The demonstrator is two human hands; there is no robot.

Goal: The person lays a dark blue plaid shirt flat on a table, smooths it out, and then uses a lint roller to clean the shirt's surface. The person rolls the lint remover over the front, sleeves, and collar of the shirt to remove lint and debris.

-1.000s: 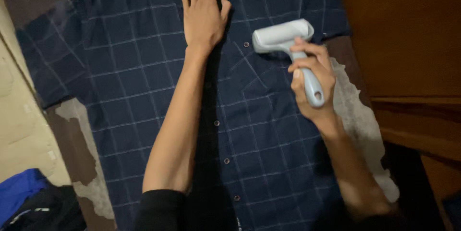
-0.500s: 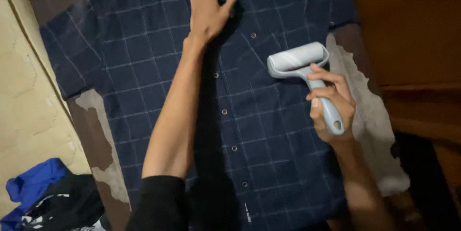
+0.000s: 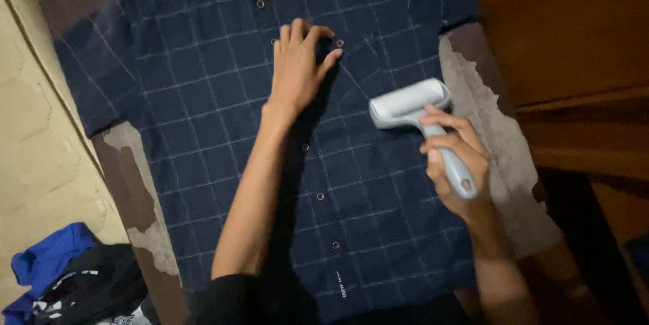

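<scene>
A dark navy checked button-up shirt [image 3: 223,129] lies spread flat on a worn brown worktop [image 3: 122,176] with peeling patches. The left hand [image 3: 297,71] rests open, fingers spread, on the shirt's button line. The right hand [image 3: 454,163] is closed around the handle of a pale grey lint roller [image 3: 409,103], whose roll touches the shirt near its right edge. A narrow strip of worktop shows beyond that edge; blue and black clothes [image 3: 67,278] lie near left.
</scene>
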